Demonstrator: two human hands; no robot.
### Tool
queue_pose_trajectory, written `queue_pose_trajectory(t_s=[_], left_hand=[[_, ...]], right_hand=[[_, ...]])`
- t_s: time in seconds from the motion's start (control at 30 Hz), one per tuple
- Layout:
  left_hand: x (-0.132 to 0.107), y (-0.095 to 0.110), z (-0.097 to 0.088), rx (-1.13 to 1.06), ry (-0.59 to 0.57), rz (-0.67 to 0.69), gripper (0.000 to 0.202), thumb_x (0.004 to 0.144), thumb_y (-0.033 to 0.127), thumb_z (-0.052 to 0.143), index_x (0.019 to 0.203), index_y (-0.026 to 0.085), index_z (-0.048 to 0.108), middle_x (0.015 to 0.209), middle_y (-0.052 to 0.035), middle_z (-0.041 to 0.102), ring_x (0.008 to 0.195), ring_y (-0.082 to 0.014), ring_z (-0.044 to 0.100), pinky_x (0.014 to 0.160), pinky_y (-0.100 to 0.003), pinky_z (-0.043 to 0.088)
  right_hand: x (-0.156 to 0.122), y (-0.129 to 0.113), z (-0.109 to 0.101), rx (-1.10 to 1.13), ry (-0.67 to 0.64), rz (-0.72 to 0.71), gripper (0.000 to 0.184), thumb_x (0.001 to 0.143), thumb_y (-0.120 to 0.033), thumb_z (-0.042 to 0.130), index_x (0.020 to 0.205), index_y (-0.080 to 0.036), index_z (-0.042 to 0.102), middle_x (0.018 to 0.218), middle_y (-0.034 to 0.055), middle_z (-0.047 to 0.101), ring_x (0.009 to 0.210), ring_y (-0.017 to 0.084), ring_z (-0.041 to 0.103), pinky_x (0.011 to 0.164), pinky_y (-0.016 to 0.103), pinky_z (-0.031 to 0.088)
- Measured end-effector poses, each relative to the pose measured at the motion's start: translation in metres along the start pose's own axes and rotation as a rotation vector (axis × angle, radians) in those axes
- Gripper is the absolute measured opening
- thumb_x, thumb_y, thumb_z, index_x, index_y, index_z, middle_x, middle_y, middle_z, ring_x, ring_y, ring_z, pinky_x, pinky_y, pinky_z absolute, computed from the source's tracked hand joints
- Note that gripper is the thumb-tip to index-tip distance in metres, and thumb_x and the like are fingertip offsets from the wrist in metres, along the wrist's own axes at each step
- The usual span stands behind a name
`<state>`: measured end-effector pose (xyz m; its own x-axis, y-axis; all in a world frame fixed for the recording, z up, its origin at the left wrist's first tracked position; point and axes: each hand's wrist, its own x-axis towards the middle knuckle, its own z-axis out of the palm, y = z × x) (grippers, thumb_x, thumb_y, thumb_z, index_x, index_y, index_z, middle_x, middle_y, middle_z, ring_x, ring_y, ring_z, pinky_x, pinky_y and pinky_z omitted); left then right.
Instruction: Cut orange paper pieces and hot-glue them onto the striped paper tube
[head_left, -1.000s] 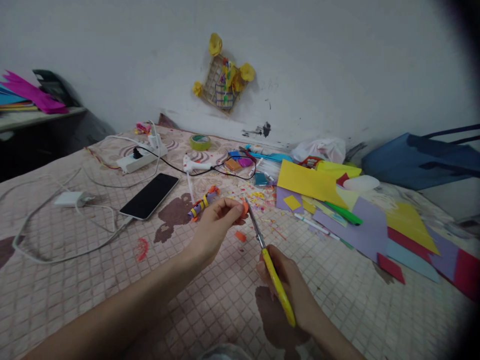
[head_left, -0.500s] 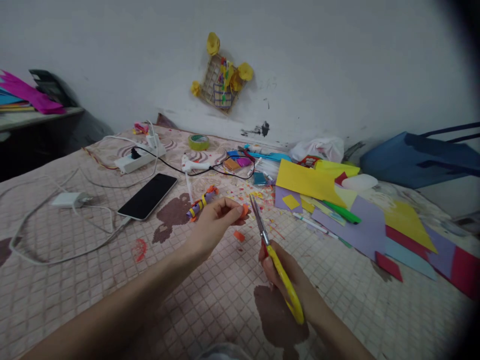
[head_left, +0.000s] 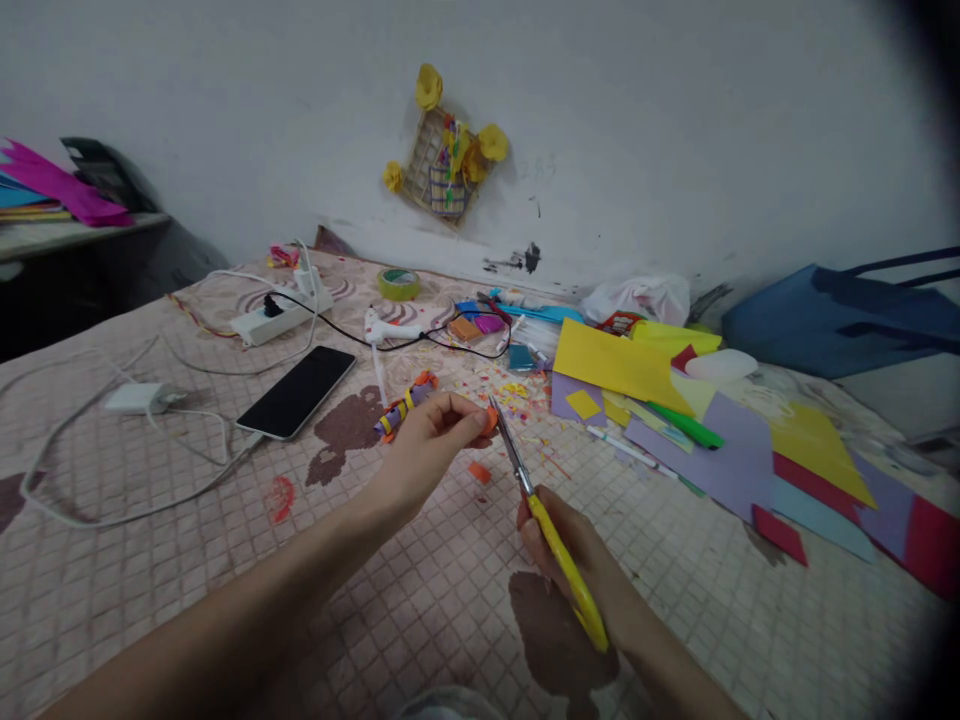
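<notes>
My left hand pinches a small orange paper piece between thumb and fingertips above the patterned cloth. My right hand grips yellow-handled scissors, whose metal blades point up and left, with the tips touching the orange piece. A loose orange scrap lies on the cloth just below the blades. A small rolled paper piece in purple, yellow and orange lies just beyond my left hand.
Coloured paper sheets and a green marker spread to the right. A black phone, a charger, a power strip, cables, a glue gun and a tape roll lie at left and back. A blue bag leans on the wall.
The scissors swung away from the orange piece with blades parted, then came back, and the blades have closed onto the piece. My left hand stayed nearly still.
</notes>
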<state>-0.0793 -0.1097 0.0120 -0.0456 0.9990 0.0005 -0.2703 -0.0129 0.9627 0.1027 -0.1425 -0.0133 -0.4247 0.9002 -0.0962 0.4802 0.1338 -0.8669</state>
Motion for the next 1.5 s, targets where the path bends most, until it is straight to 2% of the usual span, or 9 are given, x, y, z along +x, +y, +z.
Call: queue_pose_trajectory(t_s=[0.63,0.83,1.0,1.07,1.2,1.37,1.5], left_hand=[[0.0009,-0.0001,-0.0009,0.033,-0.005,-0.016,0.014,0.075,0.024,0.064,0.072,0.013,0.057,0.074,-0.0010,0.061,0.069,-0.0096,0.057,0.070,-0.024,0.047],[0.0009,0.0003,-0.0011,0.016,0.001,-0.005,0.014,0.075,0.025,0.064,0.072,0.014,0.057,0.077,-0.0016,0.061,0.071,-0.0101,0.056,0.072,-0.025,0.047],[0.0015,-0.0006,-0.0021,0.052,0.016,0.026,0.013,0.077,0.024,0.062,0.070,0.014,0.056,0.064,0.0024,0.054,0.058,-0.0068,0.048,0.057,-0.020,0.040],[0.0019,-0.0018,-0.0026,0.028,0.004,0.020,0.011,0.077,0.024,0.062,0.073,0.014,0.058,0.063,0.0034,0.052,0.055,-0.0059,0.046,0.055,-0.020,0.038],[0.0032,-0.0053,-0.0041,-0.052,-0.027,-0.018,0.017,0.073,0.024,0.066,0.087,0.015,0.064,0.072,0.0015,0.058,0.060,-0.0064,0.050,0.058,-0.020,0.040],[0.0028,-0.0048,-0.0039,-0.160,-0.050,-0.077,0.012,0.070,0.021,0.068,0.075,0.013,0.061,0.068,0.0009,0.059,0.061,-0.0075,0.054,0.061,-0.021,0.043],[0.0016,-0.0019,-0.0017,-0.202,-0.044,-0.093,0.013,0.070,0.021,0.068,0.073,0.012,0.059,0.068,0.0004,0.060,0.061,-0.0081,0.056,0.061,-0.022,0.044]], right_hand=[[0.0009,-0.0026,-0.0012,0.045,0.002,0.059,0.026,0.079,-0.044,0.047,0.069,-0.021,0.039,0.059,-0.0042,0.040,0.045,0.009,0.039,0.040,0.022,0.034],[0.0004,0.0041,0.0007,0.112,0.013,0.101,0.030,0.079,-0.048,0.048,0.068,-0.021,0.040,0.056,-0.0061,0.037,0.040,0.007,0.035,0.035,0.020,0.033],[0.0007,0.0059,0.0021,0.232,-0.019,0.097,0.033,0.079,-0.050,0.048,0.066,-0.021,0.037,0.054,-0.0075,0.035,0.039,0.006,0.032,0.034,0.018,0.033],[0.0019,0.0055,0.0025,0.248,-0.021,0.100,0.032,0.078,-0.048,0.050,0.066,-0.021,0.037,0.055,-0.0075,0.036,0.039,0.005,0.032,0.033,0.017,0.032],[0.0024,0.0066,0.0037,0.249,-0.030,0.104,0.029,0.081,-0.044,0.049,0.068,-0.021,0.039,0.054,-0.0078,0.036,0.039,0.005,0.032,0.034,0.017,0.033],[-0.0008,0.0069,0.0039,0.171,-0.037,0.067,0.028,0.084,-0.044,0.045,0.070,-0.021,0.040,0.056,-0.0069,0.038,0.042,0.007,0.034,0.037,0.019,0.036],[-0.0017,0.0037,0.0045,0.116,-0.018,0.044,0.027,0.086,-0.043,0.043,0.073,-0.020,0.042,0.057,-0.0059,0.040,0.045,0.008,0.037,0.041,0.020,0.037]])
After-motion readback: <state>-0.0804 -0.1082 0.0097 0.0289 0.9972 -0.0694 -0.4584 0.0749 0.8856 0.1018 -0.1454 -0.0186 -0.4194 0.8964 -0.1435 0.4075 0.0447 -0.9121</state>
